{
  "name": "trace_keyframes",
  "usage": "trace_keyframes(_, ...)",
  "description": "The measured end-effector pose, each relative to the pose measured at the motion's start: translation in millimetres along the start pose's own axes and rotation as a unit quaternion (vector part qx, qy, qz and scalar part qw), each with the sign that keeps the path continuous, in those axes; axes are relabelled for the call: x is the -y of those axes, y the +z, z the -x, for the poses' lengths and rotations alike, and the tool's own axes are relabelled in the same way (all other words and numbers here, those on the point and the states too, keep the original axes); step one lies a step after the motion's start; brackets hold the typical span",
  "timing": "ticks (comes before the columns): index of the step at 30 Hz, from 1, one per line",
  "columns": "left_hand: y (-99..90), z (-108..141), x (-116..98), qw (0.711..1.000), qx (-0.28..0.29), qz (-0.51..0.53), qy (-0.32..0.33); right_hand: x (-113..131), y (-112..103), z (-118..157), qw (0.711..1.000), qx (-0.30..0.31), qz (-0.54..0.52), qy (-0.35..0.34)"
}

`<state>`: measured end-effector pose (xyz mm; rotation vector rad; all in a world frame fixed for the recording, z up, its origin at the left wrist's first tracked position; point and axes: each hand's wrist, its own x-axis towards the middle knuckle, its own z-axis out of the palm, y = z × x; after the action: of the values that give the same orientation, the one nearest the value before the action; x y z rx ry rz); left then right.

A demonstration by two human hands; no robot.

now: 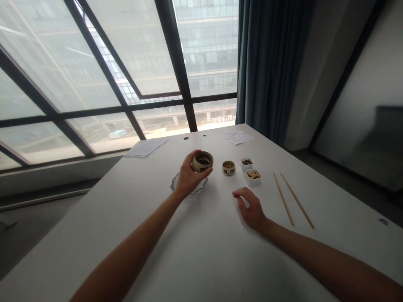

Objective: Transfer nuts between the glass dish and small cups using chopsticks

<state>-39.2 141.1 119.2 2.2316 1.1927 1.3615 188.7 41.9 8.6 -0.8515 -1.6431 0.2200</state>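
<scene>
1. The left hand (190, 176) is closed around a small cup (203, 162), fingers along its left side and thumb across its near face.
2. That cup sits in the grasp with its mouth upward and something dark inside; dark marks show on its outer wall, just above the thumb.
3. Beneath the hand and wrist I see a clear dish (197, 191) with a wavy rim, partly hidden by them; the cup appears to be held up above its far side.
4. The right hand (250, 209) is released, its fingers loosely curled, low over the table (201, 256); whether it touches the top I cannot tell.
5. Just beyond that hand, a white tub (253, 181) holds pale, curved pieces.
6. Right behind it stands another tub (247, 167) with dark bits in it.
7. To the left of the tubs, between them and the held cup, a second cup (228, 171) stands upright, with yellowish contents and similar dark marks.
8. Two chopsticks (283, 199) lie apart on the right, their far ends closer together.
9. Toward the window (208, 54), papers (146, 147) lie at the far left, and a sheet (237, 137) near the curtain (270, 71).
</scene>
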Motion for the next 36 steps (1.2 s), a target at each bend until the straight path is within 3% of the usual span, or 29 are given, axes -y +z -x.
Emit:
trace_keyframes(4,-64.6,-11,26,0.983,0.093,-0.159,0.026,6,5,2,0.999,0.021,-0.025,-0.015)
trace_keyframes(7,-93.2,-16,45,0.943,0.21,-0.252,0.061,7,7,2,0.998,0.043,-0.048,-0.026)
trace_keyframes(12,-103.7,-27,64,0.852,0.373,-0.343,0.13,3,9,5,0.998,0.045,-0.04,-0.038)
trace_keyframes(17,-96.8,-39,68,0.804,0.433,-0.378,0.152,2,3,-1,0.999,-0.007,0.037,-0.01)
trace_keyframes(21,-94.1,-41,65,0.808,0.436,-0.376,0.127,-10,-18,-26,0.983,-0.082,0.147,0.075)
trace_keyframes(25,-93.3,-42,66,0.829,0.425,-0.356,0.07,-41,-43,-48,0.946,-0.128,0.212,0.207)
trace_keyframes(29,-93.1,-45,68,0.846,0.417,-0.332,0.03,-73,-54,-47,0.936,-0.096,0.21,0.267)
trace_keyframes(36,-94.1,-39,69,0.874,0.404,-0.27,0.006,-101,-44,-32,0.926,-0.037,0.168,0.337)
